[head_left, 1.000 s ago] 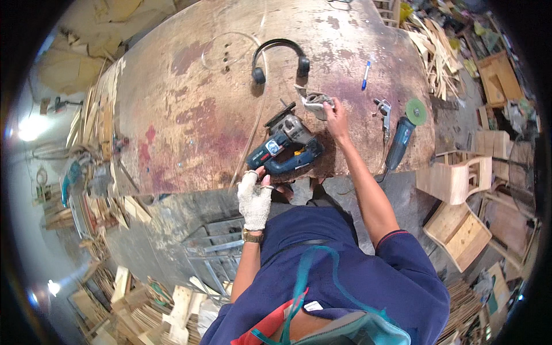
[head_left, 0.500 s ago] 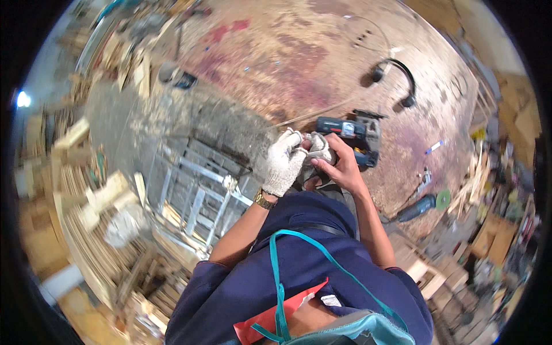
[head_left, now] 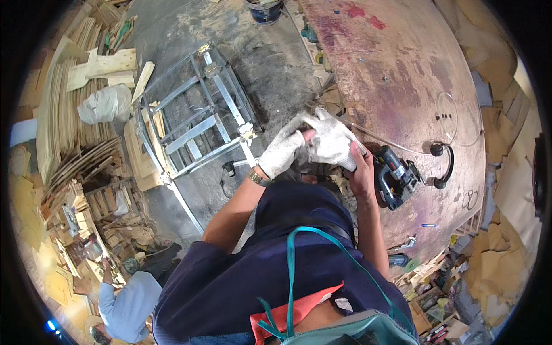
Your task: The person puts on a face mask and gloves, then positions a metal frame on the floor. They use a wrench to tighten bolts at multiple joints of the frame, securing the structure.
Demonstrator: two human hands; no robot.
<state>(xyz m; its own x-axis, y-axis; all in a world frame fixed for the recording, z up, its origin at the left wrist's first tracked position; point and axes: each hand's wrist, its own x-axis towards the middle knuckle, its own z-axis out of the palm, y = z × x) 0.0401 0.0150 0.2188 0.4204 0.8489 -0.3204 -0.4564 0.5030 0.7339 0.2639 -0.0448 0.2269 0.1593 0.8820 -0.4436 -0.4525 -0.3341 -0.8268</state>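
A white knitted work glove covers my left hand (head_left: 283, 152), and a wristwatch (head_left: 257, 177) sits on that wrist. My bare right hand (head_left: 361, 171) grips the cuff of a second white work glove (head_left: 332, 141), held up in front of my waist. My left fingers are closed on the other side of this loose glove; a bit of bare fingertip shows there. The loose glove hangs opened out and is slightly blurred. Just right of my right hand, a blue and black jigsaw (head_left: 395, 177) lies on the stained wooden tabletop (head_left: 411, 109).
Black headphones (head_left: 443, 167), a marker pen (head_left: 428, 225) and an angle grinder (head_left: 399, 260) lie on or by the table. At left stands a welded metal frame (head_left: 192, 138) beside stacked wood strips (head_left: 66, 115). A bucket (head_left: 264, 10) is at the far side. Another person (head_left: 131, 305) is at lower left.
My view has swung, so the table and jigsaw sit farther right and the metal frame higher. The loose glove, bunched small between my hands before, is now spread out.
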